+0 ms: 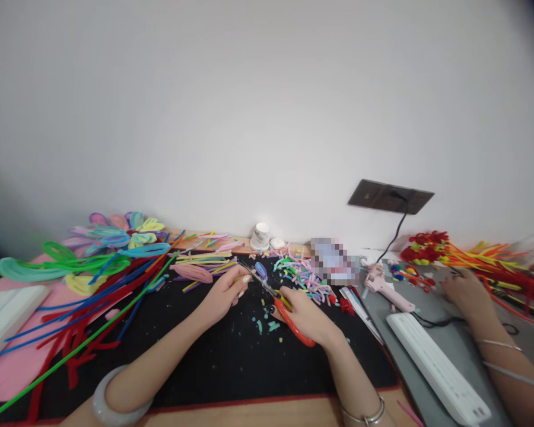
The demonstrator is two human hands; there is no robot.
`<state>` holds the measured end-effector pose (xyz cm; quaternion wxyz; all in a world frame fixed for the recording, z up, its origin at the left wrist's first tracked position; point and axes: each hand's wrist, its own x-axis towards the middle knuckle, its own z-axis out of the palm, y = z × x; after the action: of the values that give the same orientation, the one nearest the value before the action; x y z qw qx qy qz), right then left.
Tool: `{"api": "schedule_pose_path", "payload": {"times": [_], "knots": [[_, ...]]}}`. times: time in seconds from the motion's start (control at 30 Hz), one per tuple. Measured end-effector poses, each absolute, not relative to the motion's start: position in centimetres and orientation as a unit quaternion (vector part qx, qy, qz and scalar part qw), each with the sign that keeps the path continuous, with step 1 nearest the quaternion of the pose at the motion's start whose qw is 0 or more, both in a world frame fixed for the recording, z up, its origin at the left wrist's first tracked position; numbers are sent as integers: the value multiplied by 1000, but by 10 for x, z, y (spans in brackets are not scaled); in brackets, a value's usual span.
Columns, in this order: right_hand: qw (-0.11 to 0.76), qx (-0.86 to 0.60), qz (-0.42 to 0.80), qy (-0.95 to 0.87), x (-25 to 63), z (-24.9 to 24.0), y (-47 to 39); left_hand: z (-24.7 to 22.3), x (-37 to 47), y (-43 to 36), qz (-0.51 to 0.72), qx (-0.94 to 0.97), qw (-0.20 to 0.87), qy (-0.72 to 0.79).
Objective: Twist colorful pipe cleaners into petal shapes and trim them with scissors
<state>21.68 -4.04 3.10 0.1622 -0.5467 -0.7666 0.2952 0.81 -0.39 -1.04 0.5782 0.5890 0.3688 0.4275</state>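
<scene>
My right hand (302,311) is wrapped round scissors (299,327) with orange-red and yellow handles. Their metal blades point up and left toward my left hand (225,293). That hand is closed in a pinch on what looks like a short yellow pipe cleaner, mostly hidden by the fingers, close to the blade tips. Just beyond the blades lies a small purple and blue loop (260,271). Cut teal pieces (267,326) are scattered on the black mat (222,367) beside my right hand. Left of my left hand are a pink pipe-cleaner loop (191,273) and several straight yellow and purple ones.
Pastel clippings (305,279) heap up behind my right hand. A white cup (260,236) stands by the wall. Bundled pipe cleaners (89,261) cover the left side. Rightward lie a pink glue gun (387,287), a white power strip (438,367) and another person's hand (465,293).
</scene>
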Motion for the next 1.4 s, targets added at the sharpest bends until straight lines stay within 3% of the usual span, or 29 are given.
{"api": "schedule_pose_path", "payload": {"times": [1.4], "knots": [[175,-544,295,-766,207,17,-41,-6,8,-4,433,576,589,366]]}}
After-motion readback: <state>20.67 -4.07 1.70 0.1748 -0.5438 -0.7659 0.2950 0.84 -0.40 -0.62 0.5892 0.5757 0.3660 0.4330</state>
